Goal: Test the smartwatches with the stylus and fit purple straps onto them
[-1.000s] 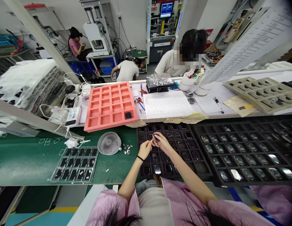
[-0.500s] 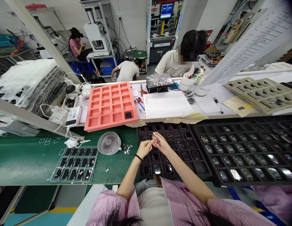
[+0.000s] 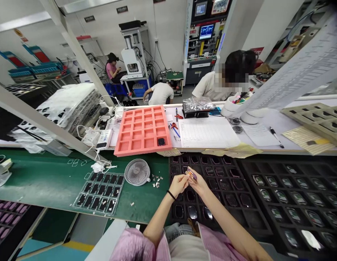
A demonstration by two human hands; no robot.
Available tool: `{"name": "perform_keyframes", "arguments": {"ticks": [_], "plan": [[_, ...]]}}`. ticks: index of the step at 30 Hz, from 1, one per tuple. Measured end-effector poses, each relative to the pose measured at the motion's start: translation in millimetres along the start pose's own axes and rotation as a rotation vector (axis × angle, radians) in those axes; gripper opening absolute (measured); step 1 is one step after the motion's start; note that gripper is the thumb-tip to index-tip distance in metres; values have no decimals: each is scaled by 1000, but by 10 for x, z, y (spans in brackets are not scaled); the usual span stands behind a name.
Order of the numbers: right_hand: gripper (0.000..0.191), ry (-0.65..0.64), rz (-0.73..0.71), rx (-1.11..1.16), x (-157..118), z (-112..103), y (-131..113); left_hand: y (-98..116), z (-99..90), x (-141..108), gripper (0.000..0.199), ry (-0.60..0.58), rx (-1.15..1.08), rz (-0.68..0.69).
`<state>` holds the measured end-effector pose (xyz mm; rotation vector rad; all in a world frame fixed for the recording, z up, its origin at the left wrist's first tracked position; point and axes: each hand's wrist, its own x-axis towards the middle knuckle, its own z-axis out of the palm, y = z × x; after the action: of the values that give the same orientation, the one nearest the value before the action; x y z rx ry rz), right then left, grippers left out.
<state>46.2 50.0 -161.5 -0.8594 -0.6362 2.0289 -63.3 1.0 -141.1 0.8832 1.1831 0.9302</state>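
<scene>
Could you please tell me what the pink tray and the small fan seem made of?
The pink tray looks like matte foam, given its thick, shine-free walls, though rubber is possible. The small fan seems smooth grey plastic, judging by its even colour and slender ribs.

both hands [image 3: 179, 184] [image 3: 197, 181] raised together

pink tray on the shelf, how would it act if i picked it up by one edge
The pink tray looks like thick foam, so probably light for its size. Its thick walls suggest it would flex little. The dark piece sits loose-looking in a corner pocket, so it might slide out if tilted.
</scene>
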Motion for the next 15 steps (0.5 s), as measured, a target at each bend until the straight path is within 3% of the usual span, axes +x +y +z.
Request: {"name": "perform_keyframes", "arguments": {"ticks": [5,10,12,15], "plan": [[39,34,-42,-23,-38,-14,48,-100,-15,37,61,83,-15,21],[43,181,-137,-282,25,-66,238,-251,42,152,58,165,-37,94],[45,242,-216,-440,107,-166,262,-303,-35,175,54,196,3,30],[45,344,-289,-602,259,-433,132,-383,-332,147,43,389,308,-62]]}}
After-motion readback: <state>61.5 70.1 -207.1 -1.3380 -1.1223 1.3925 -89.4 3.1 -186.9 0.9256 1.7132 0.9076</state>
